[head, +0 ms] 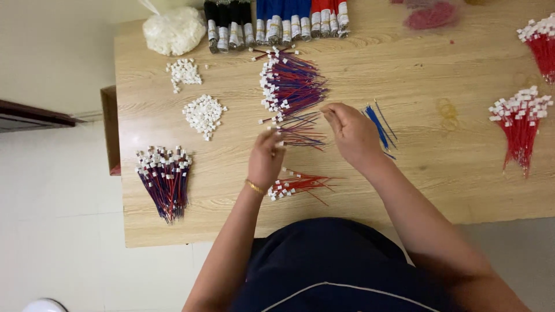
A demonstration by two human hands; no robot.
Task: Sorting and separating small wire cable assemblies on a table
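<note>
Closest to the person, a small bunch of red and blue wires (298, 185) with white plugs lies on the wooden table (439, 190), just beside the left wrist with its gold bangle (254, 187). Just above it, the left hand (266, 157) has its fingertips pinched together on a white plug (279, 144) at the end of a few loose wires (300, 136) that fan out to the right. The right hand (352, 132) hovers just beside those wires, fingers curled inward; whether it grips anything I cannot tell. Thin blue wires (378, 126) lie right of that hand. Beyond the hands sits a bigger pile of red and blue wires (292, 85), plugs lined along its left edge. Left of it lie two heaps of loose white plugs (203, 114), and farther back a row of bundled wires (277, 23).
</note>
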